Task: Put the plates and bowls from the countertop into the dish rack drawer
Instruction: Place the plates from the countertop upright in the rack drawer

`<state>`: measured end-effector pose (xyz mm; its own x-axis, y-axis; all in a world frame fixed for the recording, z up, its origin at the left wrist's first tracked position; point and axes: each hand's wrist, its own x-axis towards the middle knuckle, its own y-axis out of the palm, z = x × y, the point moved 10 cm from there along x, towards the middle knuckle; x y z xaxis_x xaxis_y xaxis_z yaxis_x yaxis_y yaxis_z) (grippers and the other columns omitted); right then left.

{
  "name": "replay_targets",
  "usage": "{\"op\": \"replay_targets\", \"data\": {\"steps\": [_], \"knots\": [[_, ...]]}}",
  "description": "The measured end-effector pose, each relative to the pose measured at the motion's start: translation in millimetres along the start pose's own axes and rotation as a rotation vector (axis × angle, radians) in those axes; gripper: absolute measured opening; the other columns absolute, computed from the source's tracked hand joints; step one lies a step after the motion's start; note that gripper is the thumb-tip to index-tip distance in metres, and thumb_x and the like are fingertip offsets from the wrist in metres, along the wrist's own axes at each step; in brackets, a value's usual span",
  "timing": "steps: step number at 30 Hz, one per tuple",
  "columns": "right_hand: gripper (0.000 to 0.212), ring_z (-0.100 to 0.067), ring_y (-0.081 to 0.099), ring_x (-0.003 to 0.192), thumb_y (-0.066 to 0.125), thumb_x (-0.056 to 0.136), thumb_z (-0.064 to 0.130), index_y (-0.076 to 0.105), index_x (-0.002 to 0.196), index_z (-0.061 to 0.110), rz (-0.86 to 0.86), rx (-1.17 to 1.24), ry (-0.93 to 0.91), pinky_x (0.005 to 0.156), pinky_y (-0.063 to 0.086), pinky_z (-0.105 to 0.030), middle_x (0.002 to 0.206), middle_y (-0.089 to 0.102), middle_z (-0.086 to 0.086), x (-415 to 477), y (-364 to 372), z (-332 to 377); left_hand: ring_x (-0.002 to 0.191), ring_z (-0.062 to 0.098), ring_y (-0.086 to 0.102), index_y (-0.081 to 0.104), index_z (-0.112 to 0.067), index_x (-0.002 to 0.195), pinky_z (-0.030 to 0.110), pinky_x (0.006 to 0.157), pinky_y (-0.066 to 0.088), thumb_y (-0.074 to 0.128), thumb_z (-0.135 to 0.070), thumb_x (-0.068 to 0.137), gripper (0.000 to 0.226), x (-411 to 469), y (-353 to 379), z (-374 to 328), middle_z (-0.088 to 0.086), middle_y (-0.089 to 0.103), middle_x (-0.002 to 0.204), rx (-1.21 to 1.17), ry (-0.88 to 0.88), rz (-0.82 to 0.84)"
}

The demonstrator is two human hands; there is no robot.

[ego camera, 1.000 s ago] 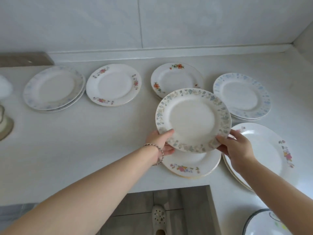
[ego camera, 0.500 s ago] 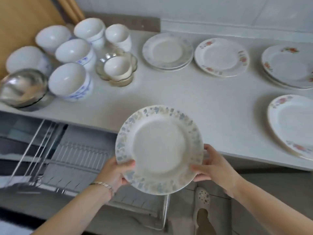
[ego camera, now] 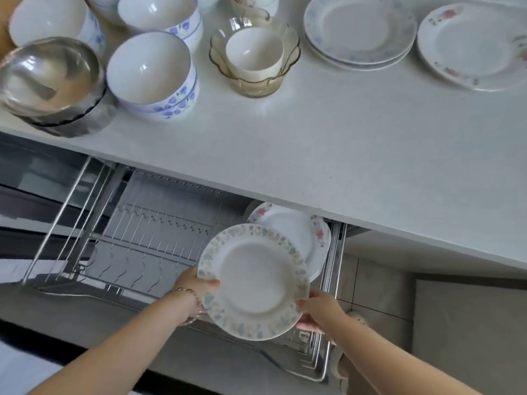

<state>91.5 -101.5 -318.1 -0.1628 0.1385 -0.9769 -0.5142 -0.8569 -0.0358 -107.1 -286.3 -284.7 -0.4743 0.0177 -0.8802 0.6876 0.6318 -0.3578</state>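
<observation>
Left hand, right hand grip plate over drawer under countertop; floor apparently tiled.

Right grip: fingers hidden under held plate. Racked plate, just beyond grip: lower part covered by held plate. Flowered plate, far beyond grip: cut by frame edge.

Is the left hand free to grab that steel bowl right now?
Probably not: the left hand grips the floral-rimmed plate over the dish rack drawer with the right hand; nothing else blocks the steel bowl.
</observation>
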Motion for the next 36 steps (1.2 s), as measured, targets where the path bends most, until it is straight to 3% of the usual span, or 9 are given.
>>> {"op": "replay_targets", "data": {"steps": [6, 11, 15, 20, 23, 26, 29, 32, 36], "knots": [[0.033, -0.022, 0.061, 0.052, 0.048, 0.093, 0.0, 0.056, 0.123, 0.01, -0.277, 0.056, 0.01, 0.034, 0.051, -0.021, 0.083, 0.066, -0.011, 52.9, -33.1, 9.2, 0.102, 0.028, 0.064, 0.05, -0.005, 0.12, 0.036, 0.081, 0.056, 0.06, -0.015, 0.084, 0.038, 61.7, 39.0, -46.5, 0.012, 0.062, 0.119, 0.327, 0.101, -0.124], [0.034, -0.027, 0.06, 0.056, 0.046, 0.086, -0.005, 0.062, 0.114, 0.007, -0.407, 0.116, -0.013, 0.031, 0.048, -0.02, 0.086, 0.062, -0.013, 73.3, -46.0, 15.1, 0.105, 0.032, 0.061, 0.048, -0.003, 0.12, 0.034, 0.077, 0.049, 0.059, -0.023, 0.084, 0.042, 94.6, 56.9, -73.3, 0.015, 0.06, 0.12, 0.518, 0.196, -0.159], [0.035, -0.034, 0.066, 0.078, 0.051, 0.086, 0.005, 0.057, 0.121, 0.006, -0.49, 0.097, -0.046, 0.064, 0.058, -0.039, 0.097, 0.068, -0.017, 78.4, -44.5, 17.8, 0.106, 0.033, 0.06, 0.046, -0.005, 0.12, 0.034, 0.072, 0.043, 0.056, -0.025, 0.085, 0.041, 106.8, 62.4, -78.4, 0.014, 0.06, 0.119, 0.598, 0.189, -0.208], [0.043, -0.03, 0.06, 0.095, 0.052, 0.083, 0.013, 0.052, 0.125, 0.01, -0.53, 0.115, 0.01, 0.07, 0.039, -0.022, 0.118, 0.062, -0.016, 77.9, -37.6, 17.5, 0.113, 0.035, 0.058, 0.041, -0.001, 0.122, 0.04, 0.088, 0.048, 0.051, -0.019, 0.089, 0.039, 105.5, 78.8, -76.9, 0.019, 0.06, 0.122, 0.623, 0.14, -0.259], [0.041, -0.023, 0.048, 0.074, 0.049, 0.081, 0.006, 0.054, 0.122, 0.007, -0.552, 0.092, -0.007, 0.073, 0.035, -0.023, 0.125, 0.055, -0.016, 75.5, -41.6, 23.2, 0.114, 0.036, 0.057, 0.038, 0.001, 0.125, 0.038, 0.086, 0.048, 0.057, -0.017, 0.085, 0.048, 105.6, 91.9, -73.1, 0.019, 0.058, 0.124, 0.579, 0.129, -0.195], [0.046, -0.02, 0.049, 0.078, 0.047, 0.08, 0.002, 0.05, 0.125, 0.008, -0.52, 0.051, -0.083, 0.079, 0.041, -0.024, 0.132, 0.047, -0.013, 78.3, -41.5, 30.2, 0.111, 0.035, 0.058, 0.032, -0.001, 0.135, 0.035, 0.078, 0.045, 0.054, -0.011, 0.084, 0.056, 101.6, 91.5, -70.1, 0.017, 0.058, 0.124, 0.544, 0.136, -0.162], [0.054, -0.025, 0.055, 0.089, 0.048, 0.082, 0.004, 0.039, 0.135, 0.01, -0.404, -0.077, -0.071, 0.08, 0.045, -0.026, 0.138, 0.033, -0.01, 72.2, -32.9, 31.8, 0.114, 0.035, 0.056, 0.025, -0.001, 0.141, 0.039, 0.09, 0.046, 0.05, -0.011, 0.087, 0.06, 89.0, 93.6, -61.6, 0.018, 0.056, 0.128, 0.598, 0.119, -0.103], [0.043, -0.025, 0.056, 0.102, 0.044, 0.087, 0.007, 0.047, 0.13, 0.01, -0.276, -0.357, -0.087, 0.078, 0.045, -0.024, 0.135, 0.045, -0.012, 57.0, -28.1, 36.6, 0.121, 0.036, 0.052, 0.022, -0.001, 0.141, 0.042, 0.098, 0.044, 0.048, -0.015, 0.09, 0.059, 64.1, 95.7, -59.1, 0.019, 0.045, 0.137, 0.731, 0.126, -0.066], [0.042, -0.021, 0.056, 0.101, 0.041, 0.088, 0.008, 0.05, 0.129, 0.01, -0.14, -0.561, -0.243, 0.077, 0.045, -0.023, 0.135, 0.053, -0.009, 16.2, -35.1, 57.0, 0.117, 0.024, 0.056, 0.045, -0.01, 0.131, 0.031, 0.097, 0.045, 0.042, -0.017, 0.093, 0.039, 13.3, 115.1, -84.4, 0.009, 0.05, 0.136, 0.823, 0.337, 0.022]]}}
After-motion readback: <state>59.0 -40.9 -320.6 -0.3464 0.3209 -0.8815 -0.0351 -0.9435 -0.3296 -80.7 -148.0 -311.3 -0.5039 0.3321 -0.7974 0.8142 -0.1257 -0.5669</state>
